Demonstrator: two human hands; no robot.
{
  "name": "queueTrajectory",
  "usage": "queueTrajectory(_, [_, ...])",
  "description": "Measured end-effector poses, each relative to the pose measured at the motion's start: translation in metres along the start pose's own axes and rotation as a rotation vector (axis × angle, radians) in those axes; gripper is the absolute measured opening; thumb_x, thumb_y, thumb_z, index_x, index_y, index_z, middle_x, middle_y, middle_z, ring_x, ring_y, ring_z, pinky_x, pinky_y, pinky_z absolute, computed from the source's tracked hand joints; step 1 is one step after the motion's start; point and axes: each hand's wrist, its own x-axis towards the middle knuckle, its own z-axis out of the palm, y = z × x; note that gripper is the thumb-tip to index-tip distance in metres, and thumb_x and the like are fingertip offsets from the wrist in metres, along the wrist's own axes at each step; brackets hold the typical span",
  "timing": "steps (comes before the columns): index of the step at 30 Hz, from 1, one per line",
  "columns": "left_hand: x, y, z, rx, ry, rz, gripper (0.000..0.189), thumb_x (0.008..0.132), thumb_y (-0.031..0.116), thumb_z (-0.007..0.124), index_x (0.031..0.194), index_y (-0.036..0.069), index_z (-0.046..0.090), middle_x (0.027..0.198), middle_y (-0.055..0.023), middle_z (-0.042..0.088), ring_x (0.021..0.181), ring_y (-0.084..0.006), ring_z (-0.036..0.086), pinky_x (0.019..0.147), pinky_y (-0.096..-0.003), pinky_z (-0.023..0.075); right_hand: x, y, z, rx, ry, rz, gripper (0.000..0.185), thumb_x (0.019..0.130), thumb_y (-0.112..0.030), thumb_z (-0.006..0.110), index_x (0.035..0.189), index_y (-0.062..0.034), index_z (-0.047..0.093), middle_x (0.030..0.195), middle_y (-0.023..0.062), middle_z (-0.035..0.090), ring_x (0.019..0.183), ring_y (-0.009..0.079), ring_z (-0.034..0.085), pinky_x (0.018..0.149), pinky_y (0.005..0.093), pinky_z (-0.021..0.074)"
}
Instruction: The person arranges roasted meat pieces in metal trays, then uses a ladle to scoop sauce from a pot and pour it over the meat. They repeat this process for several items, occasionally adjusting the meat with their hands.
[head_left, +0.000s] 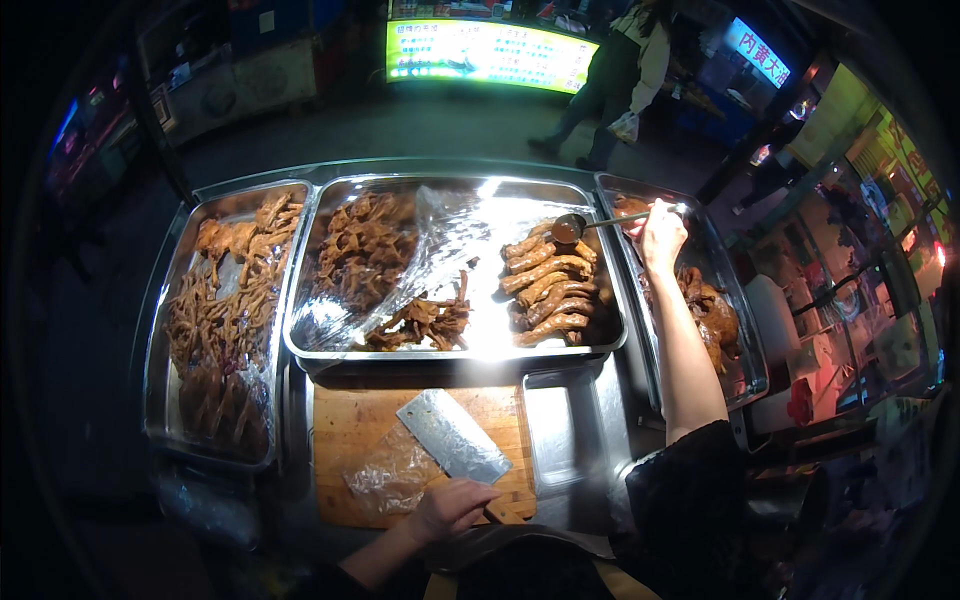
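My right hand (660, 238) grips the metal handle of a ladle (568, 229). Brown liquid sits in its bowl, over the far end of a row of glossy braised poultry necks (551, 279). These lie at the right of a wide steel tray (457, 355). My left hand (454, 507) is low over the front of a wooden cutting board (352, 420), fingers bent, beside the cleaver's wooden handle; whether it touches the handle is unclear. The cleaver (454, 435) lies flat, its blade partly over a clear plastic bag (390, 472).
Clear plastic film (450, 247) covers part of the wide tray beside dark braised meat pieces (360, 255). Braised poultry feet (225, 300) fill the left tray; whole browned birds (709, 315) lie in the right one. A small steel pan (562, 435) stands beside the board. A person (622, 75) walks beyond the stall.
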Motion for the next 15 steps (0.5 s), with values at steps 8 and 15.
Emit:
queueTrajectory(8, [0.148,-0.085,-0.088,0.683,0.244,0.035,0.033,0.078,0.008,0.07,0.11,0.009,0.062,0.11,-0.0121,0.061,0.103,-0.0253,0.057,0.087,-0.0381,0.0497,0.018,0.013,-0.022,-0.121,0.024,-0.057,0.044,0.1,-0.029,0.047,0.076,0.0046,0.063,0.059,0.0111,0.065,0.051,0.0174,0.065,0.05,0.0296,0.0512])
queueTrajectory(15, [0.232,-0.167,-0.113,1.146,0.149,-0.266,0.052,0.072,0.011,0.076,0.121,0.011,0.057,0.128,-0.0087,0.05,0.12,-0.0264,0.046,0.099,-0.0394,0.0388,0.023,0.016,-0.013,-0.069,0.008,-0.043,0.043,0.1,-0.027,0.046,0.077,0.0044,0.063,0.059,0.0101,0.065,0.049,0.0167,0.064,0.049,0.0287,0.0507])
